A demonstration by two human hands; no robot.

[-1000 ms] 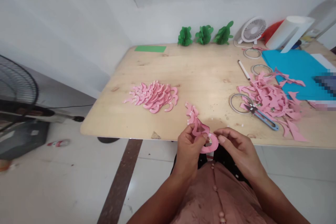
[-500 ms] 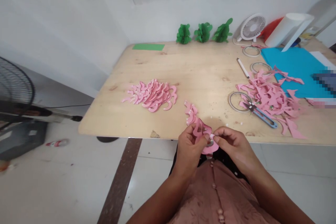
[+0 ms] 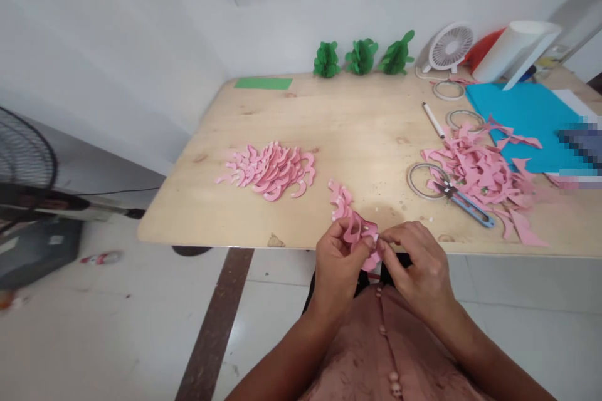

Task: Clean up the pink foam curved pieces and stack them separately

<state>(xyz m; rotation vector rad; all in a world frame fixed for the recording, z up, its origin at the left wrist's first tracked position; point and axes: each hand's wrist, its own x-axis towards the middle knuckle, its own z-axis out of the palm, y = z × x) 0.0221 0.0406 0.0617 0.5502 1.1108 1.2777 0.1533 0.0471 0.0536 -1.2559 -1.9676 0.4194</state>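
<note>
At the table's front edge my left hand is closed on a curved pink paper cutout, its thumb pressing on top. More wavy pink paper shows between its fingers. My right hand pinches with thumb and forefinger right beside a small white patch on the cutout's edge. What sits between those fingertips is too small to make out. Just beyond the left hand lies a short row of pink cutouts with white tips. Farther left rests a larger pile of curved pink cutouts.
On the right are pink paper scraps, a blue-handled snipping tool, tape rolls, a marker and a blue sheet. Green paper ornaments and a small white fan stand along the wall. A green strip lies back left.
My right hand's fingers have curled in more at the cutout's white patch. The cutout has turned in my left hand, so less of its curve shows. The view has shifted slightly.
</note>
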